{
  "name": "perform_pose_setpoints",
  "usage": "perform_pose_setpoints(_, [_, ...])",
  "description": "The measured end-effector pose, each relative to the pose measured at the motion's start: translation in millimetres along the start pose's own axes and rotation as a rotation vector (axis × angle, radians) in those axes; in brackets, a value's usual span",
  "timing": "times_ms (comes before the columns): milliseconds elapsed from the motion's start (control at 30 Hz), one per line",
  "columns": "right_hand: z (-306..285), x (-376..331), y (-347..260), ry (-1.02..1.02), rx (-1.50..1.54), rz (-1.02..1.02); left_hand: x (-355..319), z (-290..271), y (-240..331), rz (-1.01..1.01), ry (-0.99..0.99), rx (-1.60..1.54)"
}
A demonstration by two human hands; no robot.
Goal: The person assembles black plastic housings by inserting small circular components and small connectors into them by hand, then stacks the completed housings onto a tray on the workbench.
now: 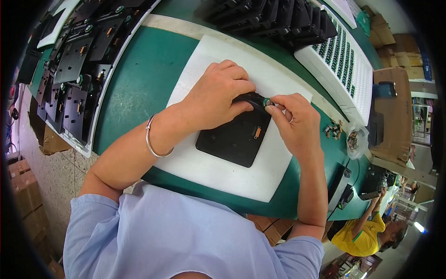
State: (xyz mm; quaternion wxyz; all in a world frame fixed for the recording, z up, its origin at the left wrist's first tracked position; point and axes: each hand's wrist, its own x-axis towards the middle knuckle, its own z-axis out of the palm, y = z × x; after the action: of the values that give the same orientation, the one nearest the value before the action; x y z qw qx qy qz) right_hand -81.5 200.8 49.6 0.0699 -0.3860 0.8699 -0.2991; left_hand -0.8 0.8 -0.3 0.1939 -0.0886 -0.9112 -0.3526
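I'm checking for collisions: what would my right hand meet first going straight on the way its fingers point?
Most likely the small green-rimmed round part, right at the fingertips of the right hand, by the black device's raised end; exact contact is unclear.

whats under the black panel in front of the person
A white sheet shows around the black panel, with green tabletop beyond. Whatever lies directly beneath the panel is covered and can't be seen.

Watching from my remote seat, I can read no text, label, brand, number or sign on anything in this view.
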Motion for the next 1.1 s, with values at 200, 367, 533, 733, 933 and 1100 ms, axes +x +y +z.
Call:
perform_pose_setpoints(200, [-3.9,3.0,-11.5,-0.037,-0.155,0.004,0.5,0.6,-1.0,-0.003,0.005,0.003])
perform_pose_setpoints(367, [-2.5,0.8,-2.6,-0.006,-0.045,-0.023,0.6,0.1,1.1,0.005,0.003,0.001])
perform_pose_setpoints(533, [-4.0,6.7,3.3,-0.011,0.045,-0.086,-0.2,-0.2,0.5,-0.001,0.004,0.006])
perform_pose_setpoints(733, [-7.9,15.2,15.2,-0.064,0.066,-0.195,0.3,0.3,0.3,-0.001,0.002,0.003])
perform_pose_setpoints(933, [-13.2,22.3,17.2,-0.138,0.043,-0.265,0.2,-0.5,-0.1,-0.004,-0.003,0.011])
perform_pose_setpoints(1100, [-15.5,22.5,19.0,-0.141,0.023,-0.272,2.7,-1.5,2.1,-0.005,-0.022,0.011])
